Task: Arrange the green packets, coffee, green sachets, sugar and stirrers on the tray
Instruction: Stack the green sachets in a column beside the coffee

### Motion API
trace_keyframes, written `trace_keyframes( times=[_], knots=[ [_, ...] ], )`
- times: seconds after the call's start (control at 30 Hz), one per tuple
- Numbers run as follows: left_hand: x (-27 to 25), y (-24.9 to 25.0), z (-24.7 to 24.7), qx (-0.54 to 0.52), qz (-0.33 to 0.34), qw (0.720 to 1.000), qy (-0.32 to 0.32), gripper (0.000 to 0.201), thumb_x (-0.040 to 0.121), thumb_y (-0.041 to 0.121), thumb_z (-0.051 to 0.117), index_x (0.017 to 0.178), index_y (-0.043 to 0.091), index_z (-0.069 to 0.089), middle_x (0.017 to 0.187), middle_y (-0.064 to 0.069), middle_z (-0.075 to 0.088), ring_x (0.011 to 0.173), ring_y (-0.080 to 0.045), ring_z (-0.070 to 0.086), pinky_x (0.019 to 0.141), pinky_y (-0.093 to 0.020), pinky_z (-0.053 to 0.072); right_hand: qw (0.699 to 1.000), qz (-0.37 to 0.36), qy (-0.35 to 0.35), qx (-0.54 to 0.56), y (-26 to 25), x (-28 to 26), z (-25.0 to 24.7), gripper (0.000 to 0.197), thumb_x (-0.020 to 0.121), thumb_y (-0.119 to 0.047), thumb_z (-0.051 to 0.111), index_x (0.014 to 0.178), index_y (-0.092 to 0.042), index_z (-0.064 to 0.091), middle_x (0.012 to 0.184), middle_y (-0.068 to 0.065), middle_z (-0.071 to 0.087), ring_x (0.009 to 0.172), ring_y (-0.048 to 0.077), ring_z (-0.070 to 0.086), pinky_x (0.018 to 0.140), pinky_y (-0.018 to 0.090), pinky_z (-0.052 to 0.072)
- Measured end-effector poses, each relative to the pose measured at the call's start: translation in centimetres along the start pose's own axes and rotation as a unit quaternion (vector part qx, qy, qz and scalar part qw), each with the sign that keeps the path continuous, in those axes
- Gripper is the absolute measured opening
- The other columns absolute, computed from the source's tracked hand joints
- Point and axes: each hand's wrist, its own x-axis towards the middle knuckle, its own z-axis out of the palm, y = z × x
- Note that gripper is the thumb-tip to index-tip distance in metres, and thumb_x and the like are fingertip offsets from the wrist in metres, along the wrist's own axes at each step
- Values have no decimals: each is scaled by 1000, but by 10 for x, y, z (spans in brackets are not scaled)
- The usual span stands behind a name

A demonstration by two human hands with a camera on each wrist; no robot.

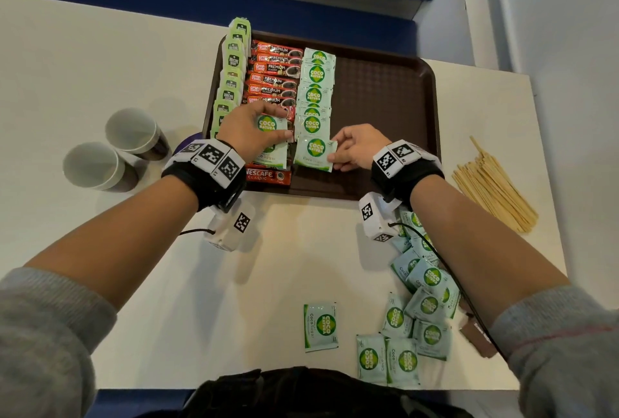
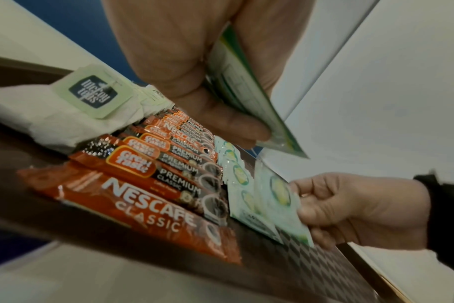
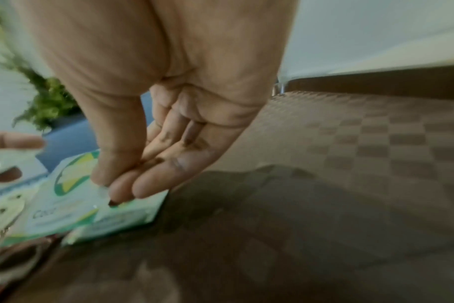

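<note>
Head view: left hand [image 1: 249,131] grips a small stack of Coco Natura sachets [image 1: 272,139] over the tray [image 1: 385,89]. Right hand [image 1: 356,148] pinches one Coco Natura sachet [image 1: 315,153] at the row's near end, beside the Nescafe Classic stick [image 1: 268,176].

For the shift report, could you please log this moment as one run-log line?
left hand: holds sugar sachets | right hand: pinches sachet onto tray row | stirrers: off tray

Surface: white table [image 1: 100,59], blue edge at far side.
Far centre: brown tray [image 1: 385,96].
Left: two paper cups [image 1: 110,149], side by side.
Right: loose bundle of wooden stirrers [image 1: 492,186].
Near right: scattered green sachets [image 1: 412,327]; one sachet [image 1: 320,326] lies apart, nearer centre.
</note>
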Motion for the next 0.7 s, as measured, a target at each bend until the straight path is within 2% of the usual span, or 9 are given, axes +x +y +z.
trace_keyframes(
  times=[0.07, 0.13, 0.2, 0.3, 0.4, 0.53, 0.7],
  knots=[
    [1, 0, 0, 17, 2, 1000, -7, 29, 78, 29, 76, 104, 27, 62, 129, 3, 59, 121, -16, 52, 102, -33, 42, 999, 16, 1, -34, 5, 0, 2, 23, 81, 2, 68, 81, -13, 51, 72, 9, 62, 54, 7, 61, 59, 23, 55],
    [1, 1, 2, 29, 6, 999, -11, 31, 78, 29, 76, 106, 27, 62, 130, 2, 58, 121, -17, 52, 101, -30, 41, 997, 28, 15, -63, 7, 1, 5, 24, 79, 0, 72, 80, -14, 52, 74, 8, 62, 61, 13, 62, 68, 30, 57],
    [1, 2, 3, 38, 10, 999, -14, 33, 78, 29, 76, 107, 27, 62, 130, 1, 58, 122, -17, 51, 97, -25, 38, 993, 33, 47, -102, 7, 3, 6, 27, 73, -6, 78, 81, -16, 55, 73, 4, 62, 66, 18, 64, 70, 34, 59],
    [2, 2, 4, 38, 8, 999, -16, 33, 77, 30, 77, 105, 28, 62, 129, 0, 58, 121, -17, 52, 94, -24, 38, 983, -1, 96, -158, 5, 2, 7, 38, 66, -19, 85, 90, -17, 56, 72, -3, 61, 69, 16, 64, 66, 31, 58],
    [2, 3, 3, 38, 7, 999, -15, 31, 77, 29, 77, 103, 31, 59, 129, 1, 58, 121, -16, 52, 96, -26, 40, 969, -55, 129, -205, 2, 2, 10, 50, 63, -31, 86, 100, -19, 55, 80, -5, 55, 70, 8, 53, 63, 22, 45],
    [3, 2, 1, 26, 3, 1000, -12, 31, 77, 27, 77, 102, 30, 59, 129, 2, 58, 122, -16, 52, 103, -33, 42, 947, -80, 106, -293, 1, 8, 15, 60, 63, -33, 86, 113, -19, 57, 101, -3, 44, 87, 10, 46, 76, 23, 39],
    [4, 0, 0, 24, -1, 1000, -14, 31, 77, 28, 77, 102, 30, 59, 128, 3, 58, 119, -16, 53, 101, -35, 44, 947, -71, 108, -294, 5, 13, 17, 58, 63, -31, 86, 112, -18, 57, 108, -4, 37, 102, 12, 46, 85, 23, 40]
  ],
)
